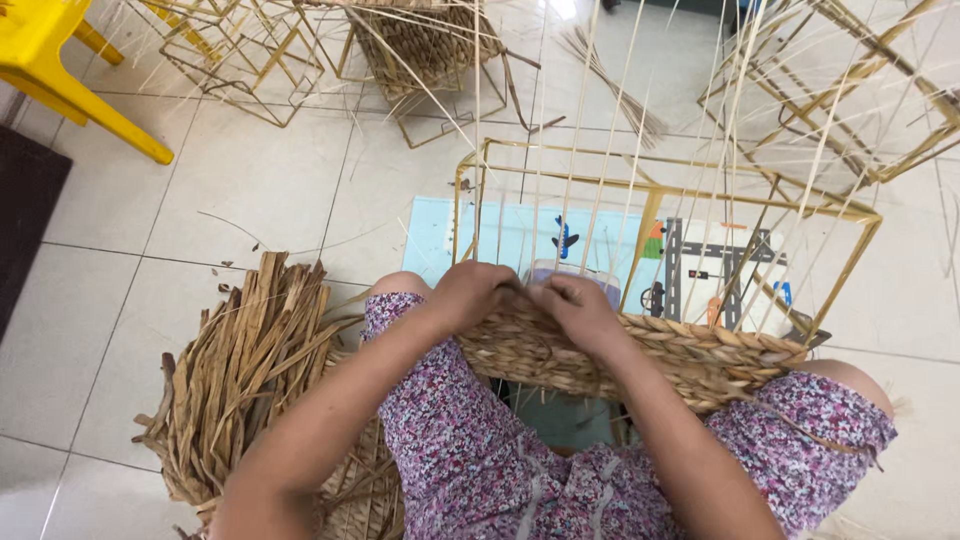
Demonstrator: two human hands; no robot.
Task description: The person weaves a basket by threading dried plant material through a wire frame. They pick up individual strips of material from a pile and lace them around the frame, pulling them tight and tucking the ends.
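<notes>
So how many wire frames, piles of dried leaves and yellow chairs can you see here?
Wire frames: 4, namely the half-woven basket frame under the left hand and right hand, two at top left, and one at top right
Leaf piles: 1
Yellow chairs: 1
Total: 6

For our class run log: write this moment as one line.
left hand: on woven band | right hand: on band | wire frame: on lap | dried strips: left, floor

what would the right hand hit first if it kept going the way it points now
The right hand points up and left toward the left hand; it would likely meet those fingers first, over the woven brown straw basket rim, though depth is unclear.
</notes>
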